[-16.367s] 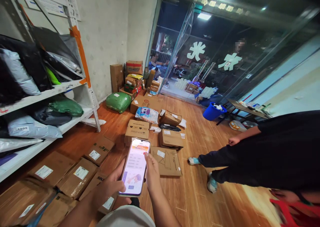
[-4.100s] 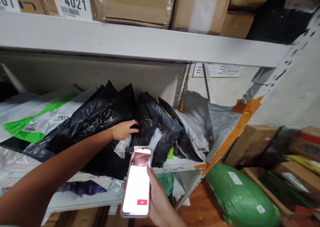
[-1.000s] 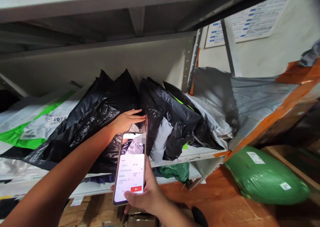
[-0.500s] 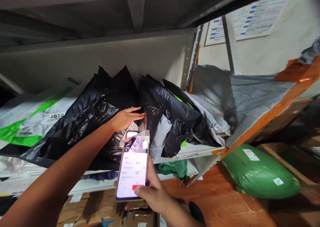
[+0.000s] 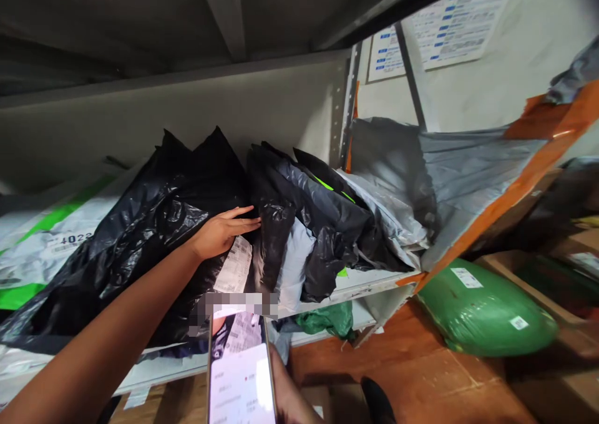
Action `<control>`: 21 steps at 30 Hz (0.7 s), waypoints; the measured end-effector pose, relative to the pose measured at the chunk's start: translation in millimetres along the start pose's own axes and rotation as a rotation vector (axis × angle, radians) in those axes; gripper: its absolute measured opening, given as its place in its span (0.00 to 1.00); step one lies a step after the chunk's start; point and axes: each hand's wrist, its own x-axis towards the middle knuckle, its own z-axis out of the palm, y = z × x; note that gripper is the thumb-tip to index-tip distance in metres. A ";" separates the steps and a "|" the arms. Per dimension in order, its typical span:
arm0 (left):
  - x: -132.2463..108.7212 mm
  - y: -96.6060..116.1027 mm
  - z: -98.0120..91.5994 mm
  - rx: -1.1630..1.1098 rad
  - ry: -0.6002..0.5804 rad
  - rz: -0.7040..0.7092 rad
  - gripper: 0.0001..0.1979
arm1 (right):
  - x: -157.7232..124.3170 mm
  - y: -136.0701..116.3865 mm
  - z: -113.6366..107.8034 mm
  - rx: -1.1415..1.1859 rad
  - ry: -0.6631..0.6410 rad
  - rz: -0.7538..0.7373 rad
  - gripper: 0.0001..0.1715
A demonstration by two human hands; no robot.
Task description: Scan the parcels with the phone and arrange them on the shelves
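On the shelf, my left hand lies with fingers stretched out against a large black plastic parcel. Its fingertips reach the gap beside a smaller black parcel. Just below that hand, a white printed label shows on the black plastic. My right hand is wrapped round a smartphone at the bottom of the view. The phone's lit screen carries a camera picture of a label above some text. Its lower end and most of my right hand are cut off.
White and green parcels lie on the left of the shelf. Dark, grey and white bags lean at its right end. A green wrapped bundle sits lower right, near cardboard boxes. An upper shelf hangs overhead.
The phone and my right hand have moved down, uncovering the label. My left hand stays on the black parcel. The whole view has shifted slightly.
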 end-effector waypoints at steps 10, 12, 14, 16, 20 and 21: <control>-0.5 -1.7 2.0 -0.003 -0.002 -0.003 0.42 | 39.2 28.6 14.6 0.084 -0.036 0.035 0.38; -0.5 -1.6 2.4 -0.001 0.001 -0.006 0.41 | 48.6 34.6 15.5 0.033 -0.018 0.026 0.37; -0.4 -1.2 2.4 -0.005 0.006 -0.009 0.41 | 56.6 39.1 16.5 0.000 0.007 -0.005 0.37; 0.0 -0.4 1.9 -0.008 0.009 -0.009 0.42 | 59.8 40.4 17.9 -0.001 0.022 -0.036 0.36; 1.9 0.9 0.3 -0.006 0.012 0.003 0.42 | 41.9 32.1 12.7 -0.012 0.048 -0.047 0.33; 2.2 0.8 0.3 -0.005 0.012 0.007 0.42 | 32.5 29.2 8.0 -0.031 0.070 -0.048 0.32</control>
